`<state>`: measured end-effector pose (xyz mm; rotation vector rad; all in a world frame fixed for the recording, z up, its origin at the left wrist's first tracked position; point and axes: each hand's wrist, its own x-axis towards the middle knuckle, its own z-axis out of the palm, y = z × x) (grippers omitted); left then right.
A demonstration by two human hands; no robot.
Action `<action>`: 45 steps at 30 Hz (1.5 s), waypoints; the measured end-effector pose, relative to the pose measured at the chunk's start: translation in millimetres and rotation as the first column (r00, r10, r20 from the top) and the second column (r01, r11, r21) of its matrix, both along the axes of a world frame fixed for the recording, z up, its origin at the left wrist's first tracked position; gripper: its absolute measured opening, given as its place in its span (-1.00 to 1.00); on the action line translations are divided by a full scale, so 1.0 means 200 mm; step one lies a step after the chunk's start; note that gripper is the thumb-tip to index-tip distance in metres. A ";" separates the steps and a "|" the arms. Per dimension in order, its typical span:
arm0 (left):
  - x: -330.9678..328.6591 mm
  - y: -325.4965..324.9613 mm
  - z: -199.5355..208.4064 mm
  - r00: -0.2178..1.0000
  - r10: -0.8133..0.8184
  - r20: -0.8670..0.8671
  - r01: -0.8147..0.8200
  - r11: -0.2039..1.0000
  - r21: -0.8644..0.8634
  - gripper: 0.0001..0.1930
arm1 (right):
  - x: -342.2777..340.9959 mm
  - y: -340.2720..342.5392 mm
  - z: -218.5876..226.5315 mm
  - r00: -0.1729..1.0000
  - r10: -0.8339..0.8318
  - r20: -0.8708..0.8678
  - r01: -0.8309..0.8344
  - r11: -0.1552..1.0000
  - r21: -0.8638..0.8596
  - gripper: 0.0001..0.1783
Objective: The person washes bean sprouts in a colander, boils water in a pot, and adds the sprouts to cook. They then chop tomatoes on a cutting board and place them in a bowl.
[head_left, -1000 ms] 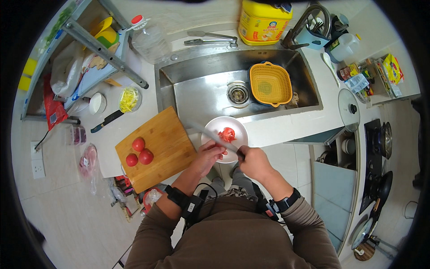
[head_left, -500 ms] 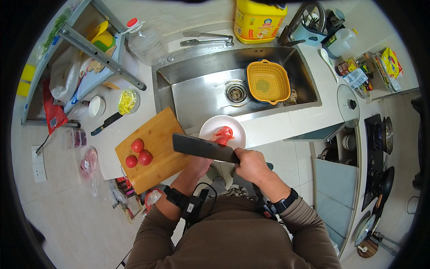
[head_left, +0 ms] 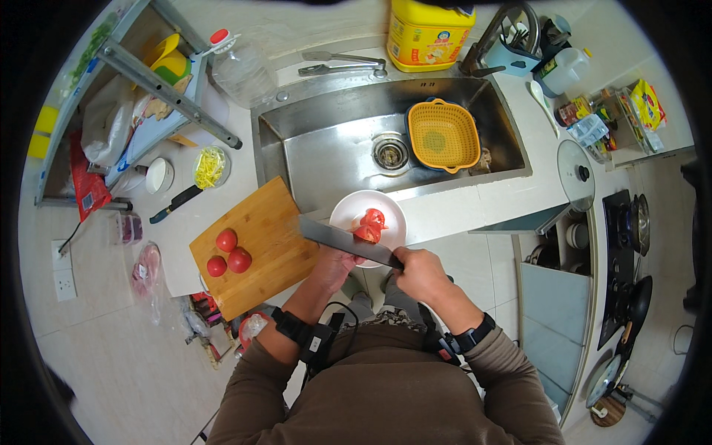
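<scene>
My right hand point(head_left: 423, 274) grips the handle of a cleaver point(head_left: 348, 241), its broad dark blade pointing left across the near side of a white bowl point(head_left: 397, 215). Under the blade, my left hand point(head_left: 334, 267) is closed around a cut tomato point(head_left: 366, 234) above the bowl; the blade hides part of its fingers. Red tomato pieces point(head_left: 374, 218) lie in the bowl. To the left, a wooden cutting board point(head_left: 278, 215) carries three whole tomatoes point(head_left: 239, 259) and juts past the counter's near edge.
Beyond the bowl is a steel sink point(head_left: 326, 141) with a yellow basket point(head_left: 445, 137) inside. A black-handled knife point(head_left: 174, 204) and a dish of yellow shreds point(head_left: 211, 167) sit left of the board. A glass lid point(head_left: 576, 174) stands at the right, above an opened cabinet door point(head_left: 549, 319).
The cleaver has shifted slightly right and toward me, its blade tilting more. More of the cut tomato in my left hand shows above the blade. The board has moved very slightly left.
</scene>
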<state>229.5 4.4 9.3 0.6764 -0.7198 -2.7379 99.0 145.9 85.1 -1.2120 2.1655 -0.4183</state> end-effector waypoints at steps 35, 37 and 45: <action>-0.03 0.04 0.09 0.991 0.088 0.099 -0.094 0.994 0.063 -0.67 | 0.02 -0.11 -0.04 0.987 -0.158 0.005 0.158 0.985 -0.066 -0.86; -0.05 0.04 0.10 0.989 0.113 0.090 -0.118 0.992 0.043 -0.67 | 0.05 -0.09 0.01 0.995 -0.079 -0.061 0.075 0.995 -0.070 -0.86; -0.07 0.04 0.08 0.993 0.069 0.094 -0.061 0.994 -0.092 -0.67 | 0.06 -0.10 0.06 0.997 0.028 -0.070 -0.034 0.996 -0.079 -0.78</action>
